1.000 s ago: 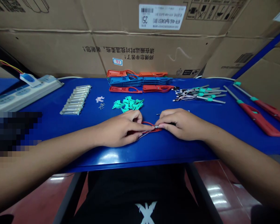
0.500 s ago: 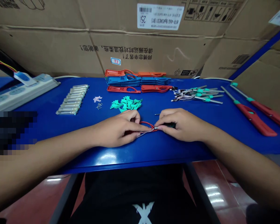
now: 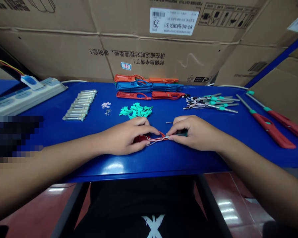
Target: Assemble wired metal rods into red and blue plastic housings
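My left hand (image 3: pixel 125 137) is closed on a red plastic lighter shell (image 3: pixel 157 135) that lies on the blue table (image 3: pixel 164 158) near its front edge. My right hand (image 3: pixel 193 132) pinches a thin metal tube with a teal collar (image 3: pixel 182 133), whose tip and red and white wires meet the shell's right end. The two hands almost touch at the middle of the table.
Behind the hands lie teal plastic pieces (image 3: pixel 136 110), clear tubes in a row (image 3: pixel 80 105), stacked red and blue shells (image 3: pixel 146 86) and several wired metal tubes (image 3: pixel 213 101). Two assembled red lighters (image 3: pixel 270 124) lie at the right. A power strip (image 3: pixel 22 97) sits far left. Cardboard boxes (image 3: pixel 149 43) stand behind.
My left fingers have drawn back a little along the red shell, so more of its loop and the wires show. My right hand stays in place.
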Demonstrator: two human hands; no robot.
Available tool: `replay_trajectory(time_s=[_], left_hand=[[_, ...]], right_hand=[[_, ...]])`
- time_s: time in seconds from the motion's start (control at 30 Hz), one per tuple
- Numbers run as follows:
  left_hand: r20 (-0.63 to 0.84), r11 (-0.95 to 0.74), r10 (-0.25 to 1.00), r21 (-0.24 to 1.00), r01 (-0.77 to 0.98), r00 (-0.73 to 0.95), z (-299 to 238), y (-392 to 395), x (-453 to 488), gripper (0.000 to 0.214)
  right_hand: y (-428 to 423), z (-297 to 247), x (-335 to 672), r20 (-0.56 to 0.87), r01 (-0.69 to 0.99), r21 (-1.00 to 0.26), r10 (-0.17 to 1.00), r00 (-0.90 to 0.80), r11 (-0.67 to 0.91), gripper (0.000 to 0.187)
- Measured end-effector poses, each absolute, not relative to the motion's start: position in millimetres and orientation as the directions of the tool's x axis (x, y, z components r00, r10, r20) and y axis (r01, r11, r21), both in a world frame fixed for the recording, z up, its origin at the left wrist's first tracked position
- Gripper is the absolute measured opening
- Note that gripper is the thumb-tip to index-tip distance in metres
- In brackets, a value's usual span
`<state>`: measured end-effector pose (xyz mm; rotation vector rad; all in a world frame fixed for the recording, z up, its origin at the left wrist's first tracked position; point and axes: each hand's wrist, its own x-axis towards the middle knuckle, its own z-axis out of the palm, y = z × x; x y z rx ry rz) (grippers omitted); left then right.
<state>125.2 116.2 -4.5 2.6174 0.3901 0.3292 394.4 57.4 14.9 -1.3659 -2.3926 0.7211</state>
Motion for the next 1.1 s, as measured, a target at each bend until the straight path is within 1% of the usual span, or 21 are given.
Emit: replay_trajectory(time_s=[0.1,0.17,0.23,0.33,0.4,0.43,0.53,0.7,0.8,0.93,1.0,1.1], left_hand=[[0.171,-0.845,0.335,0.490,0.215,0.927,-4.9,116.6,125.1,0.035],[0.179,-0.839,0.343,0.499,0.216,0.922,-4.2,116.6,124.9,0.031],[0.176,-0.831,0.347,0.513,0.215,0.921,-2.5,116.5,124.2,0.023],[0.164,-0.820,0.350,0.531,0.216,0.922,0.5,116.1,122.5,0.017],[0.166,-0.818,0.354,0.532,0.219,0.921,1.5,115.8,121.2,0.016],[0.167,-0.816,0.362,0.532,0.225,0.917,1.5,115.6,120.6,0.016],[0.166,-0.807,0.385,0.538,0.244,0.908,0.4,115.4,119.5,0.015],[0.171,-0.804,0.399,0.537,0.254,0.901,-1.3,115.5,118.8,0.016],[0.176,-0.806,0.399,0.536,0.252,0.900,-1.7,115.8,118.9,0.017],[0.191,-0.808,0.387,0.541,0.233,0.902,-2.5,116.7,118.8,0.014],[0.208,-0.813,0.373,0.543,0.210,0.904,-3.1,117.7,118.2,0.010],[0.223,-0.814,0.361,0.548,0.190,0.906,-4.3,119.4,117.1,0.009]], right_hand=[[58.3,14.7,394.8,-0.027,0.734,-0.555,0.873,-0.487,0.392,0.014],[59.5,14.3,395.1,-0.016,0.730,-0.543,0.864,-0.504,0.416,0.014],[61.2,12.9,396.0,0.023,0.695,-0.520,0.821,-0.570,0.497,0.015],[63.6,8.1,398.0,0.105,0.587,-0.469,0.702,-0.704,0.659,0.023],[64.3,4.1,398.1,0.163,0.532,-0.425,0.639,-0.751,0.733,0.027],[64.1,2.4,397.3,0.185,0.525,-0.400,0.627,-0.757,0.751,0.026],[62.0,-0.1,390.9,0.213,0.569,-0.357,0.658,-0.722,0.741,0.020],[59.3,2.6,375.0,0.215,0.619,-0.358,0.706,-0.674,0.699,0.014],[60.4,4.5,368.8,0.192,0.623,-0.423,0.736,-0.649,0.658,0.015],[62.8,5.2,364.7,0.137,0.638,-0.540,0.805,-0.577,0.549,0.010],[63.9,4.5,364.0,0.127,0.635,-0.570,0.819,-0.559,0.521,0.009],[64.6,2.8,364.7,0.141,0.619,-0.583,0.816,-0.561,0.526,0.009]])
